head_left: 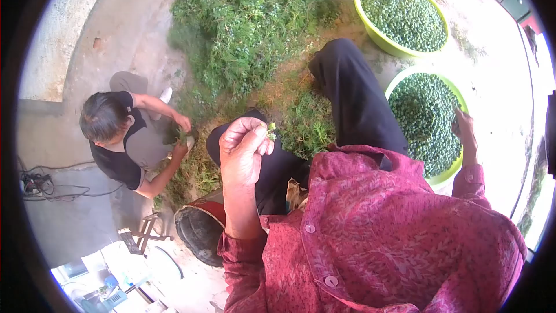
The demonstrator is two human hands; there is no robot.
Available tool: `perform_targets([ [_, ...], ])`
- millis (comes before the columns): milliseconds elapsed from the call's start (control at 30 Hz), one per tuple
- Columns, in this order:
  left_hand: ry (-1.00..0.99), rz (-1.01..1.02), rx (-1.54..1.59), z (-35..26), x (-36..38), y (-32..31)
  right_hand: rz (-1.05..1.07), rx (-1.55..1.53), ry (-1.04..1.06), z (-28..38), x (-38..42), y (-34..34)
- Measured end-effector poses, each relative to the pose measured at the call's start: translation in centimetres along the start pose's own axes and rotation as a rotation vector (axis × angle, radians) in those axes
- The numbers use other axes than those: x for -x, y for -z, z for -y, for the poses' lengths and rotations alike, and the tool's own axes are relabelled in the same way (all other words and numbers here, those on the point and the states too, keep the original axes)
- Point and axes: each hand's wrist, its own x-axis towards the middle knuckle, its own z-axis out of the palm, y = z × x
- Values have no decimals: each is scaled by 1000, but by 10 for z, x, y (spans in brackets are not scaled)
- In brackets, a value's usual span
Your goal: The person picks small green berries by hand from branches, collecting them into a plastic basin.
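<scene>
My left hand (243, 148) is raised over my lap, its fingers closed in a pinch on a small green sprig (271, 131). Out to the right, my right hand (465, 130) is at the rim of the nearer yellow-green basin (461, 165), over its edge. This basin is full of small round green berries (423, 116). The fingers of that hand are dark and small in view, so I cannot make out their pose. Cut green branches (310, 119) lie on the ground between my knees.
A large heap of leafy branches (237, 23) covers the ground ahead. Beyond the nearer basin stands a second basin (370, 26) of berries. To the left, a co-worker (130, 133) handles a sprig. A dark bucket (200, 232) and a folding stool (145, 233) stand behind on the left.
</scene>
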Motion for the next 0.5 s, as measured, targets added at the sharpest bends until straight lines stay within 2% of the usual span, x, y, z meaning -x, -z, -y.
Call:
perform_targets([
  [33,10,-9,17,1,-1,2,3,9,4,10,22,-4],
  [100,3,0,47,2,-4,5,-55,269,-172,35,68,-15],
  [167,-13,-28,49,3,-8,7,-29,307,-145,47,80,-21],
  [233,-20,-30,61,0,-10,8,28,432,-18,59,71,-28],
  [300,-30,-49,62,0,-11,9,-13,461,20,83,76,-46],
  [367,-27,-57,77,3,-13,13,-5,522,198,109,79,-66],
  [400,-25,-52,87,4,-14,15,-1,534,200,121,76,-75],
  [467,-32,-73,93,5,-15,20,138,642,330,145,68,-94],
  [500,-41,-84,94,5,-17,22,141,654,329,155,68,-106],
])
